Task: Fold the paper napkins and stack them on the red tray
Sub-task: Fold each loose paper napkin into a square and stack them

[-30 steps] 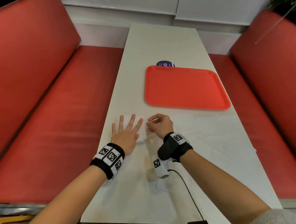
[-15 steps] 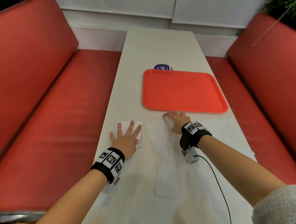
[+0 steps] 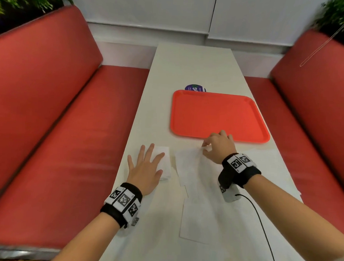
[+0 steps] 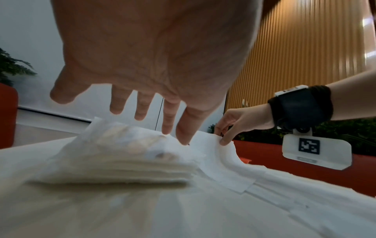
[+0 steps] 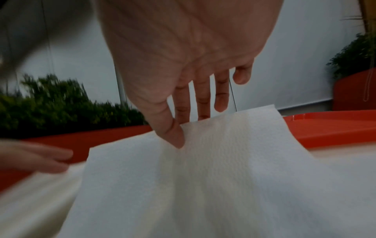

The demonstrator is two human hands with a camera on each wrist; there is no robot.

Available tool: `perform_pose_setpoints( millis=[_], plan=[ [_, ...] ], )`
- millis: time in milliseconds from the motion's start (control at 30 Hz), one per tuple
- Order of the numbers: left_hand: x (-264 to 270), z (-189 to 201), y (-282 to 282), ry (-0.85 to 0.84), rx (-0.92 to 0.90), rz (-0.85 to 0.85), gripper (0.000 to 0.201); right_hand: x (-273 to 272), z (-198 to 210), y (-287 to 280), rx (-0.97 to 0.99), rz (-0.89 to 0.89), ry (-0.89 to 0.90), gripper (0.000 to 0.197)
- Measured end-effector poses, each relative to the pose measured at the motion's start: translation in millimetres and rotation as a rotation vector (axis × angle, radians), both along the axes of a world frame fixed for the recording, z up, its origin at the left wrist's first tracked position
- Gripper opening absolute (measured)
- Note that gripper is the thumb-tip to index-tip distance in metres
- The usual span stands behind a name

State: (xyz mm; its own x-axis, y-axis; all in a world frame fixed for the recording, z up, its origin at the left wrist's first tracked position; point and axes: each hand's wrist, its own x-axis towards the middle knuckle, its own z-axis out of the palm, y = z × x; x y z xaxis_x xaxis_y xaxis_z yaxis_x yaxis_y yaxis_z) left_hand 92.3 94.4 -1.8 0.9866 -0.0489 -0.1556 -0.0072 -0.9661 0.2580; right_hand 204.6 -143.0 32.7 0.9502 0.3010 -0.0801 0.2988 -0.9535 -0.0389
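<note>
Left hand [image 3: 145,170] lies flat, fingers spread, on the folded napkin stack [image 3: 164,163]; right hand [image 3: 220,147] pinches an unfolded napkin [image 3: 189,167] just before the red tray [image 3: 217,114].

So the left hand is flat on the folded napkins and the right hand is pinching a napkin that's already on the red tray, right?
Not quite. The right hand pinches a napkin lying on the table, short of the red tray, as the head view shows. The left hand is flat on the folded napkins.

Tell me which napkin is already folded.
The small thick one under the left hand's fingers; the others lie flat, one pinched by the right hand.
</note>
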Motion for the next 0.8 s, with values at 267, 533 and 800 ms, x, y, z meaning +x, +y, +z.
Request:
perform_pose_setpoints(
  millis=[267, 533, 800],
  plan=[
    [-21, 27, -15, -0.243, -1.086, 0.327, 0.045, -45, 61, -26, 0.944, -0.143, 0.199, 0.006],
    [-41, 62, -40, 0.033, -1.522, 0.316, 0.028, -102, 62, -6, 1.449, -0.198, 0.582, 0.012],
    [-64, 54, -13, 0.001, -1.412, 0.279, 0.020, -132, 25, 19, 1.424, -0.157, 0.586, 0.019]
  ],
)
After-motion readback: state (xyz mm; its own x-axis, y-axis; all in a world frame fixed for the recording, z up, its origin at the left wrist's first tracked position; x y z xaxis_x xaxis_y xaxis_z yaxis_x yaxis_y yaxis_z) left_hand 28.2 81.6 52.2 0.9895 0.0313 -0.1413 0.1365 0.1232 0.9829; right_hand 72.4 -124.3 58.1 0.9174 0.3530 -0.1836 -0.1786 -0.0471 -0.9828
